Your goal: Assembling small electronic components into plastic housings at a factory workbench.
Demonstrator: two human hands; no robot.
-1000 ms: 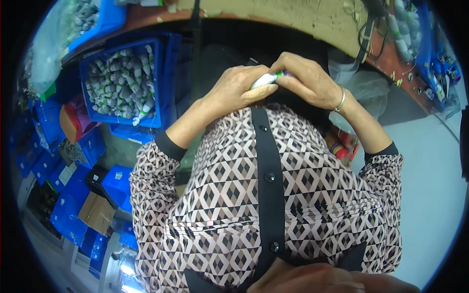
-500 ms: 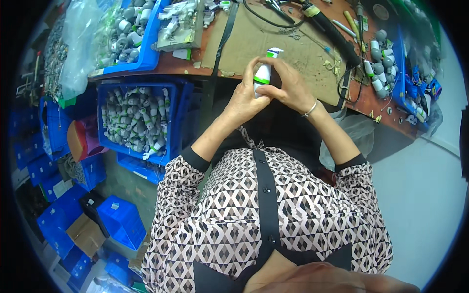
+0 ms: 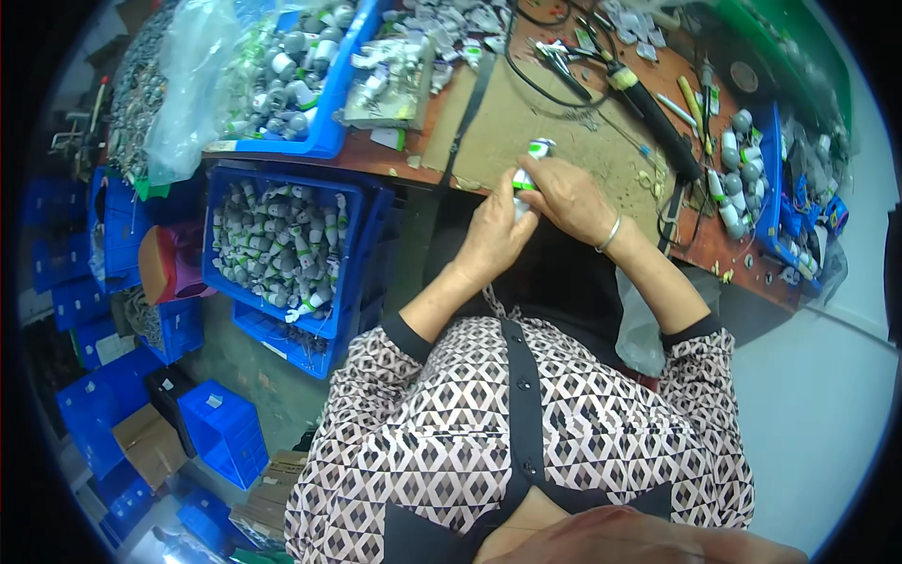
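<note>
Both hands meet over the near edge of the workbench, gripping one small white piece (image 3: 522, 181) with a bright green band and a dark-edged white tip. My left hand (image 3: 491, 233) is closed round its lower end. My right hand (image 3: 574, 200) wraps over it from the right, thumb and fingers pressed on the middle. The piece stands tilted, its tip pointing away from me. Its lower part is hidden by my fingers, so its exact kind cannot be told. Beneath it lies a cardboard sheet (image 3: 507, 117) on the bench.
A blue crate (image 3: 343, 273) of grey-and-white pieces sits below the bench at left; another blue bin (image 3: 331, 132) stands on top. A black corded tool (image 3: 660, 120) lies on the cardboard. Grey-and-white pieces (image 3: 736, 179) are grouped at right, beside a blue bin (image 3: 772, 188).
The whole view has shifted, so bench and hands sit lower and further right in the picture. My right fingers have closed further over the piece, covering more of it.
</note>
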